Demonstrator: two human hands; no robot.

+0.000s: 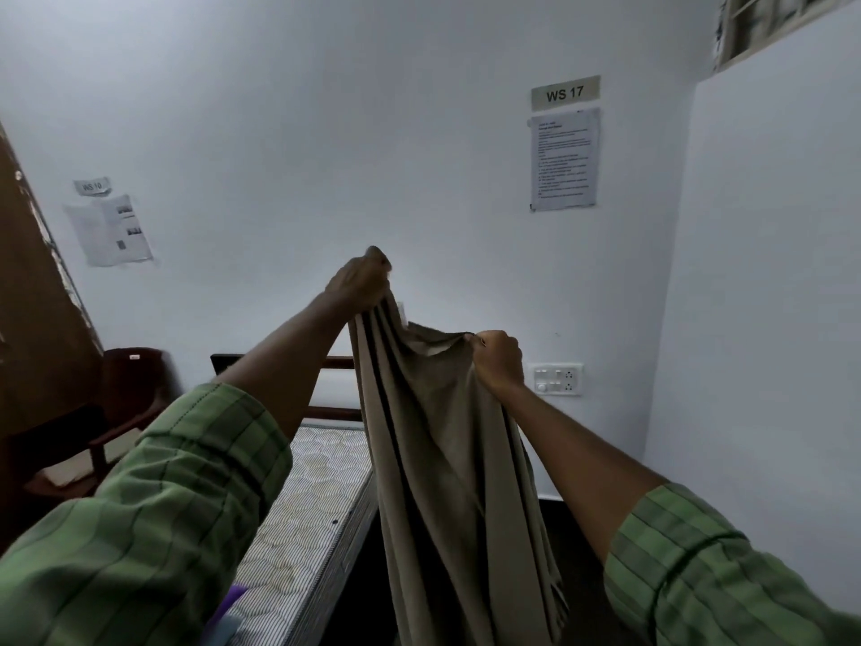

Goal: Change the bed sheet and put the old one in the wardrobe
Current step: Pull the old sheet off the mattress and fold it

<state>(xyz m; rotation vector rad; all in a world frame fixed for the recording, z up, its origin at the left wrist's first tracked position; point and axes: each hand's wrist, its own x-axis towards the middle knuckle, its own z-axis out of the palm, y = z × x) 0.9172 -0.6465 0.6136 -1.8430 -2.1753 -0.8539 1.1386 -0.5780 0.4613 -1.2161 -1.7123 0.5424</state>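
Sheet [447, 459], bottom cut off, held in both hands' [361, 282] [498, 359] closed grip.

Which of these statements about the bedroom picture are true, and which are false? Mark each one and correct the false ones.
1. Both hands hold the beige sheet up in the air. True: the left hand and the right hand each have a grip on its top edge.
2. The mattress is covered with a sheet. False: its quilted surface is bare.
3. The left hand is higher than the right hand. True.
4. The sign above the paper notice reads WS 25. False: it reads WS 17.
5. The chair stands to the right of the bed. False: it stands to the left.
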